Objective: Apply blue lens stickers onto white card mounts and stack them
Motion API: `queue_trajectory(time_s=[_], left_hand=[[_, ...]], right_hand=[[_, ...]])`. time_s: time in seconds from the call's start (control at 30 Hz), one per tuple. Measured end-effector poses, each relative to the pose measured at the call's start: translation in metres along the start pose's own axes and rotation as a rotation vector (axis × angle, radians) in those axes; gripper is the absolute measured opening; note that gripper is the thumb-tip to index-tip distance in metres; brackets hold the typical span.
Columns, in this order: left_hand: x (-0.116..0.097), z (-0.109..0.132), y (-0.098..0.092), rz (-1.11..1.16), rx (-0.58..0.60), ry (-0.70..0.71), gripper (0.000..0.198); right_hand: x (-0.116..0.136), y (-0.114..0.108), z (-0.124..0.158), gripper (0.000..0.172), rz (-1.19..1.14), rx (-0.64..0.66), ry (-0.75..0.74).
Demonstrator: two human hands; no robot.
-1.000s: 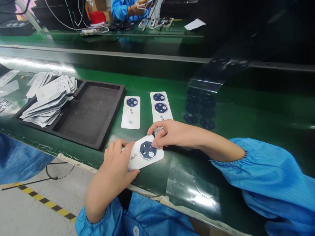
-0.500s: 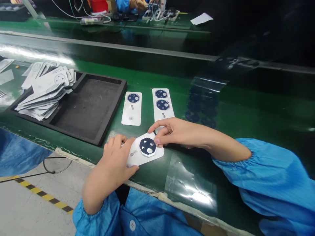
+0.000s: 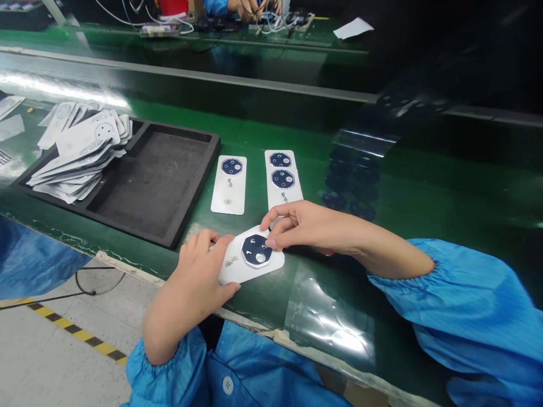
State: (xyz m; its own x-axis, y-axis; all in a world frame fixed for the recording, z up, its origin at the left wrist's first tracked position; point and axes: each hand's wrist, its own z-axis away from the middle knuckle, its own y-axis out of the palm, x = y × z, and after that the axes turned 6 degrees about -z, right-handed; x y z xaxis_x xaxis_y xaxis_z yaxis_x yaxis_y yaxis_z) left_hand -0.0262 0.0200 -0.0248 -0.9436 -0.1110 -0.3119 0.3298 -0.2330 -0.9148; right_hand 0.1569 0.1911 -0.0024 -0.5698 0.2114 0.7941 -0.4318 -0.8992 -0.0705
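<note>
A white backing card [image 3: 250, 268] lies on the green bench at its near edge. On it sits a dark blue octagonal lens cover [image 3: 256, 251] with round holes. My left hand [image 3: 199, 277] grips the card's left end, thumb under, fingers curled on top. My right hand [image 3: 297, 226] reaches in from the right and pinches the right edge of the octagonal cover between thumb and fingers. Both forearms wear blue sleeves.
Two more white cards [image 3: 229, 183] [image 3: 283, 180] with blue covers lie just beyond. A black foam tray [image 3: 178, 217] at left holds a pile of white cards [image 3: 80, 158]. Clear film [image 3: 331, 322] lies at the right. A person in blue works at the far bench [image 3: 237, 7].
The view has shifted slightly. The octagonal cover has turned a little on the card under my right fingers. My left hand keeps its hold on the card.
</note>
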Motion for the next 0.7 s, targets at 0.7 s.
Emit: queue_trajectory(time_s=[0.7], left_hand=[[0.006, -0.002, 0.013, -0.013, -0.096, 0.05, 0.058]], right_hand=[[-0.005, 0.006, -0.006, 0.036, 0.002, -0.056, 0.055]])
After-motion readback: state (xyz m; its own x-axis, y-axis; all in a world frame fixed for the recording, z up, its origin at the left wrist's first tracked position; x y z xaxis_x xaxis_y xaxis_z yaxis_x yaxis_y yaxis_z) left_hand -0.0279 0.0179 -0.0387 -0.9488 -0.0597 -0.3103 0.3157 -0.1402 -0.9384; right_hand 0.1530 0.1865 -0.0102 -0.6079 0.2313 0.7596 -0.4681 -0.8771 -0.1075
